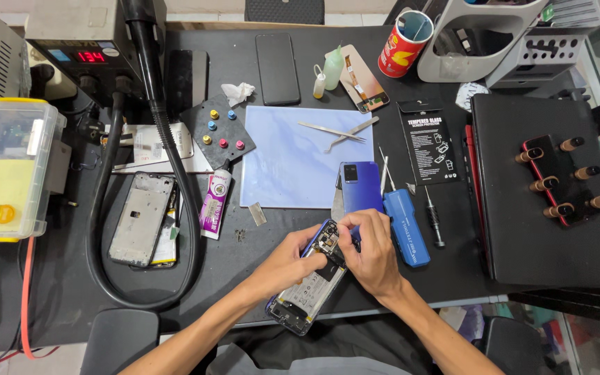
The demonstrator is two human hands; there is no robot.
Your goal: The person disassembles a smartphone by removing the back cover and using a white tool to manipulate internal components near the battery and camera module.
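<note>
We steady the opened smartphone (312,278) over the counter's (258,236) near edge, our left hand (287,262) gripping its side while our right hand's (369,253) fingers pinch at its exposed camera end, the blue back cover (360,186) lying just beyond.

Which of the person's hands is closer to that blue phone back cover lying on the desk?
The right hand. It sits just below the blue back cover, fingertips almost at its lower edge. The left hand is farther off, down and to the left, holding the opened phone.
</note>
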